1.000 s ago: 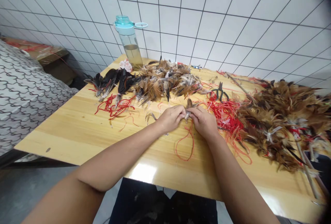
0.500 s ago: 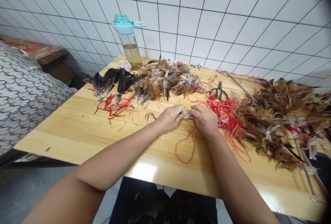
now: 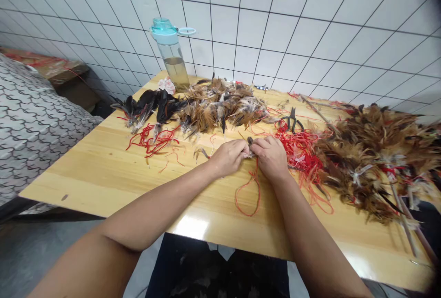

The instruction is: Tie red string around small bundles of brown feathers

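My left hand [image 3: 229,158] and my right hand [image 3: 270,158] meet over the wooden table [image 3: 103,183], pinching a small bunch of feathers [image 3: 251,148] between them. Most of the bunch is hidden by my fingers. A loop of red string [image 3: 248,192] hangs from that spot onto the tabletop. Just beyond my right hand lies a tangle of red string [image 3: 298,151]. Brown feathers form a large heap [image 3: 372,160] to the right and a second heap [image 3: 220,107] ahead, with black feathers [image 3: 151,104] to its left.
Dark metal pliers [image 3: 292,121] lie among the red strings. A water bottle with a teal lid [image 3: 171,57] stands at the far edge against the white tile wall [image 3: 275,27]. Thin sticks [image 3: 404,224] lie at the right. Grey patterned bedding [image 3: 31,123] is at the left.
My hands have shifted slightly closer together around the feather bunch, and a dark feather tip now shows above my fingers. The view has tilted a little.
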A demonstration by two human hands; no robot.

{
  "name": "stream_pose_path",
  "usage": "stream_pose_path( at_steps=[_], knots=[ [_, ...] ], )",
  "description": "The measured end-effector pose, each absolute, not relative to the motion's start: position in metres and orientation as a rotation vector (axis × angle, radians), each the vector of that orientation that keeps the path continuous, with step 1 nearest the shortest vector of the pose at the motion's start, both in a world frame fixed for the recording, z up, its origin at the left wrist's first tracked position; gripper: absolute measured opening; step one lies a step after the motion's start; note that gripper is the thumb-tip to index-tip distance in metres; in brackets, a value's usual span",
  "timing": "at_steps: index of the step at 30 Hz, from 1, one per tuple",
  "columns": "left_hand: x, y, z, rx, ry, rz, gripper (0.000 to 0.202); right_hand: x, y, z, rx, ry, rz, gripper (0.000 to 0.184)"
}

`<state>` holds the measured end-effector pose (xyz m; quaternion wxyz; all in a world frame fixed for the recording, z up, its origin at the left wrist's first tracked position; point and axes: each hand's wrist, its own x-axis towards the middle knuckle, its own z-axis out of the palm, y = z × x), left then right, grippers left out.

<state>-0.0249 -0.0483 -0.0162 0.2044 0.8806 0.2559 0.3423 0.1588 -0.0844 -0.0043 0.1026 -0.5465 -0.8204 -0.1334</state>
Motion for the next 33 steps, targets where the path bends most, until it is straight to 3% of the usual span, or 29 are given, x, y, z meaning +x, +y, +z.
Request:
stream_pose_path(
  at_steps=[18,26,33],
  knots=[
    [-0.024,-0.050,-0.007,2.161,0.827,0.784,0.009,0.157,-0.085,-0.008,-1.607,-2.409,-0.398,0.017],
    [-0.027,-0.045,-0.001,1.823,1.019,0.649,0.031,0.153,-0.091,-0.001,-1.542,-2.267,-0.575,0.019],
    [-0.025,-0.043,-0.007,1.719,0.951,0.619,0.020,0.143,-0.094,-0.001,-1.501,-2.182,-0.595,0.015]
  ],
)
